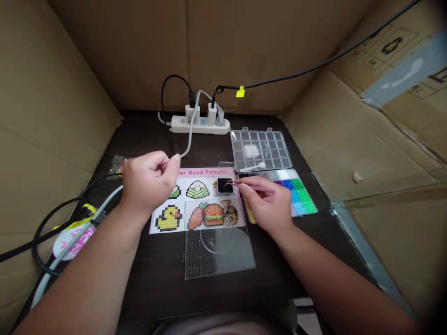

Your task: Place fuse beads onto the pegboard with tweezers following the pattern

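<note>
My right hand (270,204) grips pink tweezers (256,187). Their tips reach over a small square tray of black beads (225,185), which sits on a printed bead pattern sheet (166,188). My left hand (150,179) is closed above the sheet's left side, thumb against the curled fingers. A white cable (190,142) meets its outline at the thumb and reappears on the other side; whether the hand grips the cable I cannot tell. A clear pegboard (200,260) overlaps the lower part of the sheet, with a burger picture (213,214) showing through.
Behind my right hand lies an open bead box (300,195) with coloured compartments; its clear lid (272,149) holds a white scoop (256,166). A power strip (178,125) stands at the back. Black cables (38,242) loop at the left. Cardboard walls (237,56) enclose the table.
</note>
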### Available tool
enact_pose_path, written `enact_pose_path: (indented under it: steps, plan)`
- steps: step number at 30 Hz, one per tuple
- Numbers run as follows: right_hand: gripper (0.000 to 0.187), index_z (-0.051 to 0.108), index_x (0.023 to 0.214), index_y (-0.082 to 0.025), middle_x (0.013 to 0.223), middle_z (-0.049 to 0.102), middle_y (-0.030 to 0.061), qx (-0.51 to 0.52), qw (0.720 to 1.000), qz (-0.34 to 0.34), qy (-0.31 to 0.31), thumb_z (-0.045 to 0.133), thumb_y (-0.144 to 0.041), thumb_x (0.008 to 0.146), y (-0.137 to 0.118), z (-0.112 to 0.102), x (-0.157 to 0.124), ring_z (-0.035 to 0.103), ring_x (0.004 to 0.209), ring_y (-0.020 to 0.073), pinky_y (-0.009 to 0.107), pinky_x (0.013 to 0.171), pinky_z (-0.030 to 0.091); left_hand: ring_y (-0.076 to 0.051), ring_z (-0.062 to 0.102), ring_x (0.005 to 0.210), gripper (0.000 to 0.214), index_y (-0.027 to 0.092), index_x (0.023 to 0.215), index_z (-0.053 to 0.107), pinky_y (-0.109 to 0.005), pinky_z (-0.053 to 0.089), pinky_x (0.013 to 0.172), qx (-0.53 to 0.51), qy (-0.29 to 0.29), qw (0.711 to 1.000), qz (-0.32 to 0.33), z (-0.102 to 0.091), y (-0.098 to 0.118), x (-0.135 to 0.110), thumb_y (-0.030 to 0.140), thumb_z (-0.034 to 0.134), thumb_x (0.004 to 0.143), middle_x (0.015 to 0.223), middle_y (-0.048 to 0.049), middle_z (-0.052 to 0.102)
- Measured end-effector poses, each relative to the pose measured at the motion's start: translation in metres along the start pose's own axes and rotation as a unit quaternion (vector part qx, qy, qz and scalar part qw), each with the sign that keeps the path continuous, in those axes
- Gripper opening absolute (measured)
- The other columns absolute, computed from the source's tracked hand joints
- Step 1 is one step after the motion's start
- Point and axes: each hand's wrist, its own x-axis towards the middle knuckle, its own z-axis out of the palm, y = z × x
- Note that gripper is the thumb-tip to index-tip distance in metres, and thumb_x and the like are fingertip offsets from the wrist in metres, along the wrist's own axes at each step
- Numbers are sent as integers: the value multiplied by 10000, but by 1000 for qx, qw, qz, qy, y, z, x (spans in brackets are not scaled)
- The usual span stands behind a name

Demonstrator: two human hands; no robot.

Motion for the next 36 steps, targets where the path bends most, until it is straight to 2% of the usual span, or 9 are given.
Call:
enact_pose_path:
  steps: [6,16,23,36]
  plan:
    - [139,730,840,-178,840,715,71,-2,999,-32,-33,596,-199,808,1,8,-2,664,798,175,336,718,553,-77,278,403,361,174,431,405,-262,244,424,10,-15,1000,-7,3,1,-1,274,628,697,388,47,277]
    - [129,723,812,-187,795,724,56,1,999,12,-45,604,-234,795,5,13,-3,683,726,175,314,649,559,-74,280,399,359,175,426,410,-260,246,421,7,-10,1000,2,3,0,-1,265,635,692,385,48,279]
    - [132,721,814,-176,800,728,55,-3,998,25,-53,605,-237,801,3,15,-3,687,740,176,316,659,553,-75,271,405,356,182,431,407,-264,237,418,2,-6,1000,9,3,0,-2,253,629,701,395,50,274]
    - [103,726,786,-179,800,737,45,31,997,70,-13,649,-243,763,1,12,0,702,749,176,294,686,579,-71,260,395,356,179,428,401,-259,228,412,-3,-6,1000,13,2,1,-1,245,628,695,388,53,262]
